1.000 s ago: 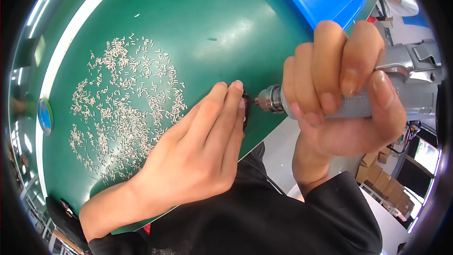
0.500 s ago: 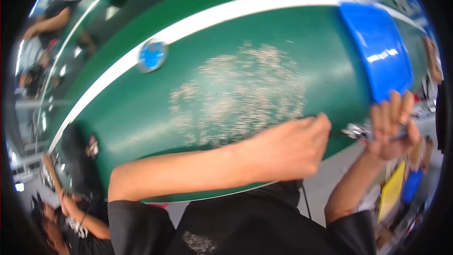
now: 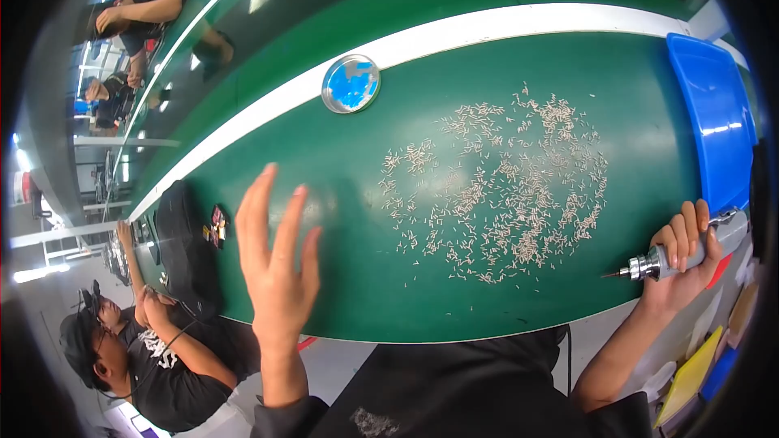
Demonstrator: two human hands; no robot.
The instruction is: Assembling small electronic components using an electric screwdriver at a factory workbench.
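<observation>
Factory assembly line: I sit at a long green conveyor bench (image 3: 503, 57) strewn with small screws (image 3: 503, 186), electric screwdriver (image 3: 665, 261) in hand, co-worker (image 3: 138, 349) seated alongside.

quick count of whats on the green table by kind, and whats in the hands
electric screwdriver, in the right hand: 1
round metal dish: 1
blue bin: 1
black bag: 1
heap of small screws: 1, too many to count singly
left hand: holds nothing
total: 5
</observation>
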